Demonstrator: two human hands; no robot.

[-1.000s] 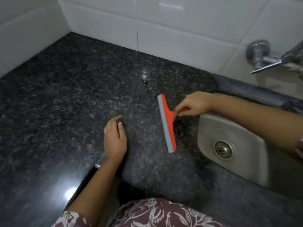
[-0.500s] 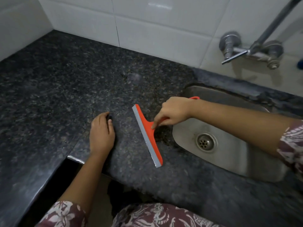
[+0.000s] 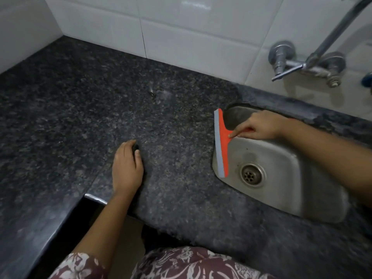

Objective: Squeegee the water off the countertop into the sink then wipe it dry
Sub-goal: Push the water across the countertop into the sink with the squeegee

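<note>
At a kitchen corner lined with white tiles (image 3: 181,37), you lean over a dark speckled stone desk (image 3: 70,117). Your left hand (image 3: 126,168) lies palm down on the desk near its front edge. Its fingers (image 3: 125,152) are close together, relaxed and holding nothing. A floral sleeve (image 3: 80,266) shows at the bottom of the frame. Farther back, near the wall, a faint pale patch (image 3: 163,94) marks the stone; whether it is water cannot be told.

To the right, the orange squeegee (image 3: 222,146) with its grey blade stands along the left rim of the steel sink (image 3: 302,190), where desk meets basin. Its far end sits at the sink's back-left corner, and its near end hangs over the basin just left of the drain (image 3: 250,175). Whether the blade touches the rim cannot be told.

Your right hand (image 3: 261,126) reaches across the basin and grips the squeegee's handle, fingers curled round it and the forefinger laid straight along it toward the blade. The two hands are well apart. On the tiled wall above the sink's right side, a chrome tap (image 3: 302,64) juts out, its spout rising out of the frame at the top right.
</note>
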